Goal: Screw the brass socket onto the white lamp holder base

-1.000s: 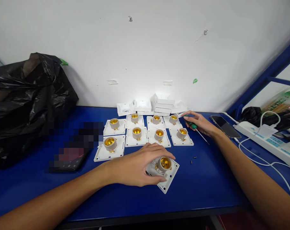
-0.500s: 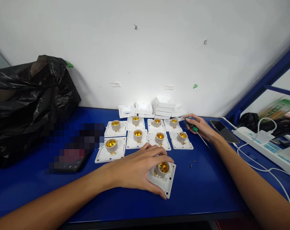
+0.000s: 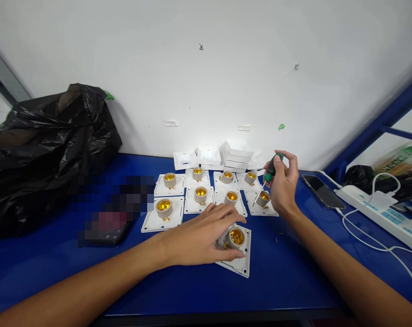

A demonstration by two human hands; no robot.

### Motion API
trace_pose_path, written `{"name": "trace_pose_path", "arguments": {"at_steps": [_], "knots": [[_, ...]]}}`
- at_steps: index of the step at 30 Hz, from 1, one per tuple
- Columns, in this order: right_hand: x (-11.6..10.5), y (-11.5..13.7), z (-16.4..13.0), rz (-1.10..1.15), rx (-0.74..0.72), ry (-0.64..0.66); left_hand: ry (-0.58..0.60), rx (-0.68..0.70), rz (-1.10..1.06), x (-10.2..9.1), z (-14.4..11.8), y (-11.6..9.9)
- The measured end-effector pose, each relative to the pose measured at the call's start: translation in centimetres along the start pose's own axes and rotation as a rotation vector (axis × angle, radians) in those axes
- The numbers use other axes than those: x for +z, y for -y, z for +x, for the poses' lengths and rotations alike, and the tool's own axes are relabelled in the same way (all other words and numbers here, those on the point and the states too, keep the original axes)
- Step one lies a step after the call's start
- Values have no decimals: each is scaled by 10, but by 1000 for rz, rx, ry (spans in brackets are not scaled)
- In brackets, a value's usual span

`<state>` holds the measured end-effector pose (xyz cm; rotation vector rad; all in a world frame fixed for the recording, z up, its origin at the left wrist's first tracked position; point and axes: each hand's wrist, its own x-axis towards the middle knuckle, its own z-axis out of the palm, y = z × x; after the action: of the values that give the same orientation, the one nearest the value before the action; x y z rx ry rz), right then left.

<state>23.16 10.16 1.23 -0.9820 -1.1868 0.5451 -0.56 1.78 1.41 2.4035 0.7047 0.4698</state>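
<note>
- Your left hand (image 3: 201, 236) lies on the socket (image 3: 238, 247), fingers wrapped around its base, near the table's (image 3: 287, 272) front edge.
- Your right hand (image 3: 283, 184) pinches the screwdriver (image 3: 265, 181), raised above the socket rows (image 3: 209, 195).
- Bare blue surface lies right of the socket.

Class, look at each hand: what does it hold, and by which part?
The right hand holds a green-handled screwdriver by its handle, tip pointing down. The left hand grips a lamp socket by its round holder and plate on the blue table.
</note>
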Motion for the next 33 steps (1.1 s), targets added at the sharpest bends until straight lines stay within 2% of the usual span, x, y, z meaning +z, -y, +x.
{"name": "trace_pose_path", "arguments": {"at_steps": [6,12,23,29,33], "knots": [[0,10,-21,-70,-202,20,-10,-20,-51,-2,0,-1],[-3,14,-26,-153,-378,78,20,-61,-132,-4,1,-3],[-5,6,-24,-262,-501,129,85,-11,-40,-4,2,4],[-7,7,-22,-315,-560,152,25,-82,68,1,1,2],[-10,9,-21,-341,-584,211,-14,-97,40,1,2,1]]}}
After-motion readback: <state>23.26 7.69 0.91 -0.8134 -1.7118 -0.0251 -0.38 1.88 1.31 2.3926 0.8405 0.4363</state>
